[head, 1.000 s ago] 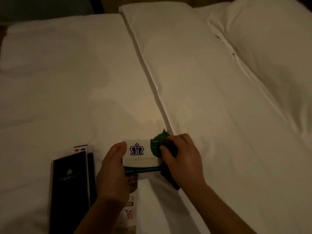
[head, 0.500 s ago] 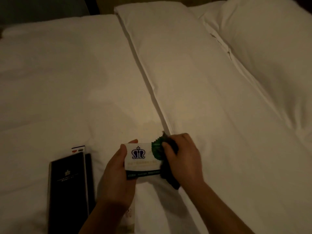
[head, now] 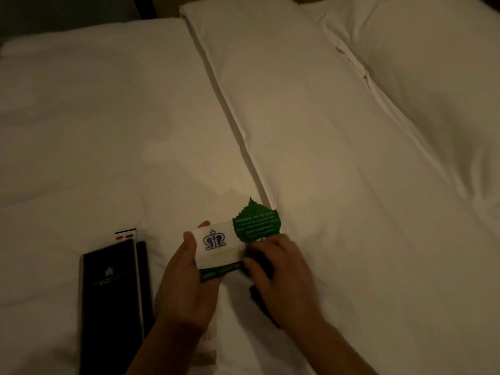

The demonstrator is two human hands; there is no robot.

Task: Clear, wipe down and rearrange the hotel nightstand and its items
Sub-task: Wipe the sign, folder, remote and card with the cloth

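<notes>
Over the white bed (head: 135, 131) I hold a small white card (head: 216, 246) with a dark crown logo and a green lower edge. My left hand (head: 186, 288) grips its left end, thumb on top. A green leaf-shaped card (head: 255, 224) sticks out behind its right end. My right hand (head: 281, 277) has its fingers curled at the white card's right end and over a dark object (head: 261, 299) that it mostly hides. A black folder (head: 108, 307) with a small emblem lies on the bed to the left.
A thin black item (head: 144, 282) and a white card with red and grey marks (head: 125, 235) lie beside the folder. A printed paper (head: 208, 345) lies under my left wrist. White pillows (head: 419, 77) fill the right side. A fold (head: 238, 147) runs down the duvet.
My right hand has slid down from the leaf card to the white card's lower right end, so the green leaf shows much more now. The left hand keeps its grip.
</notes>
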